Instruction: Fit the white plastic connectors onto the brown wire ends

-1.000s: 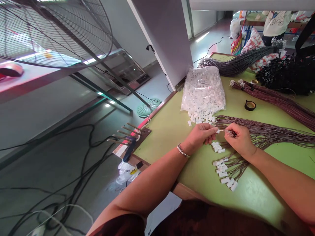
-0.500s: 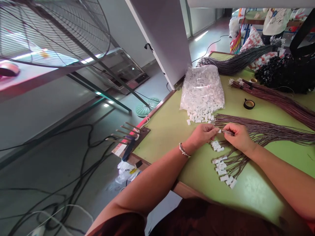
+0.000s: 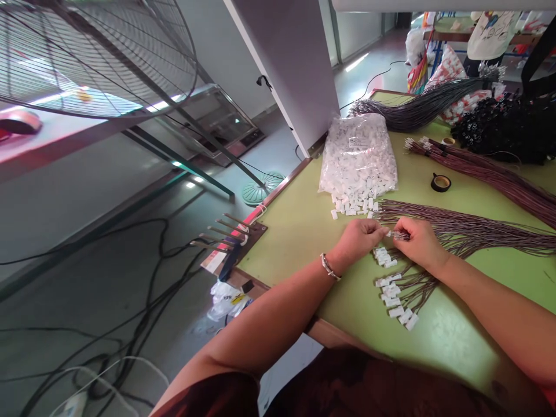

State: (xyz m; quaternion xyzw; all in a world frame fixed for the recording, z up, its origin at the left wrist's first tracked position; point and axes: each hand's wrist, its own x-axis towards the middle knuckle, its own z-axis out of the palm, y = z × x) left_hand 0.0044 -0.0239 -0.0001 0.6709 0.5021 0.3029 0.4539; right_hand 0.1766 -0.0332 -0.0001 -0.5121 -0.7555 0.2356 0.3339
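Note:
My left hand (image 3: 361, 238) is closed, thumb and fingers pinching a small white connector (image 3: 389, 233) that is mostly hidden. My right hand (image 3: 414, 242) is closed round the metal-tipped ends of several brown wires (image 3: 401, 236). Both sets of fingertips almost meet over the table. Just below them lie white connectors (image 3: 384, 258) on wire ends, and nearer me a second fanned group of connectors (image 3: 393, 295). Behind the hands a long bundle of brown wires (image 3: 469, 223) runs to the right. Loose white connectors (image 3: 354, 205) spill from a clear plastic bag (image 3: 359, 153).
A roll of black tape (image 3: 441, 182) sits beyond the wires, near reddish-brown wire bundles (image 3: 490, 174). Black parts (image 3: 504, 130) and dark wires (image 3: 417, 110) lie farther back. A pronged metal rack (image 3: 237, 234) is at the table's left edge. A fan (image 3: 95, 58) stands left; a person (image 3: 490, 35) is in the background.
The fingertips of my two hands have come slightly closer together, and less of the white connector shows between them. The whole view has shifted slightly.

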